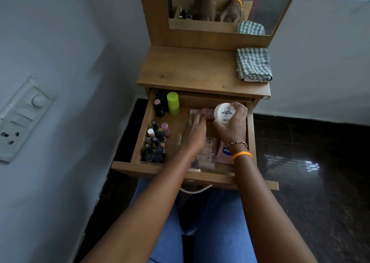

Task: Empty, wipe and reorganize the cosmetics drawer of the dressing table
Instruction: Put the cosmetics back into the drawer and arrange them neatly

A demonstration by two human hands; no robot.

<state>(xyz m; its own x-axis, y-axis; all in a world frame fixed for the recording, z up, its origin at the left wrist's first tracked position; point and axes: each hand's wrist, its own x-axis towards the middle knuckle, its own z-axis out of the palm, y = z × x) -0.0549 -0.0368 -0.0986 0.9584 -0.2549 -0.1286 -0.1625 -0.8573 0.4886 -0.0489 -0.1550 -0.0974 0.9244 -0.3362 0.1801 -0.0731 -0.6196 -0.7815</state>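
The wooden drawer [140,134] of the dressing table is pulled out toward me. My right hand [233,129] grips a round white tub labelled nail polish [223,112] at the drawer's back right. My left hand [195,131] reaches into the middle, its fingers on a pink flat item [207,112]; blur hides whether it grips. Several nail polish bottles [155,142] stand along the left side. A lime green container [173,102] and a dark bottle [159,106] stand at the back left. Pale sachets [207,152] and a pink packet [224,154] lie at the front.
A folded green checked cloth [254,64] lies on the tabletop [186,68] at the right. The mirror [266,8] rises behind it. A wall with a switch panel [20,118] is close on the left. Dark glossy floor [312,182] spreads to the right.
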